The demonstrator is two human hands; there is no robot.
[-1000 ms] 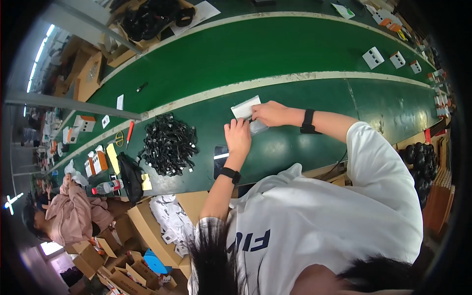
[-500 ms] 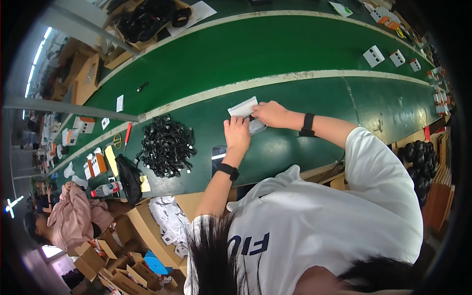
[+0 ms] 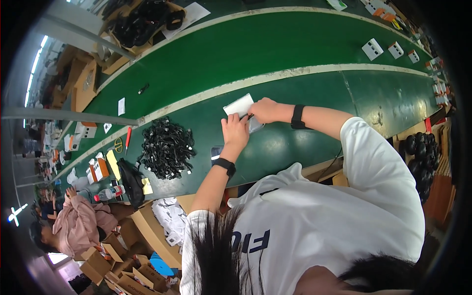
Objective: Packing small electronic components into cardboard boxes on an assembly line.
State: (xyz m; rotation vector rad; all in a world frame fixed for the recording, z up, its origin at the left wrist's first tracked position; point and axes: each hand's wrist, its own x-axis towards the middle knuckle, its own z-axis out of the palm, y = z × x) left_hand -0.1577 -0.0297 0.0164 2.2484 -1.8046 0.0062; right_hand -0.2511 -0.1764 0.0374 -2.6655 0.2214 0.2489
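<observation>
On the green worktable, a small white box (image 3: 239, 105) lies at my fingertips, with a greyish clear plastic piece (image 3: 256, 126) beside it. My left hand (image 3: 235, 132) has its bent fingers closed over the box's near edge. Close against it, my right hand (image 3: 265, 110) is curled in a pinch at the box's right side. Something small and dark shows between the two hands, too covered to name. A phone (image 3: 216, 153) lies by my left wrist. To the left of it is a heap of black cables (image 3: 167, 148).
Further left are a red-handled tool (image 3: 128, 137), yellow scissors (image 3: 118, 144), a bottle (image 3: 110, 192) and a black bag (image 3: 130, 182). A green conveyor belt (image 3: 275, 42) beyond the table carries white boxes (image 3: 372, 49). A person in pink (image 3: 81, 223) sits at the left, near open cartons (image 3: 129, 270).
My right hand's fingers have curled tighter, and the hand has drawn slightly toward the box's right side. My left hand stays on the box. The whole view has shifted a little.
</observation>
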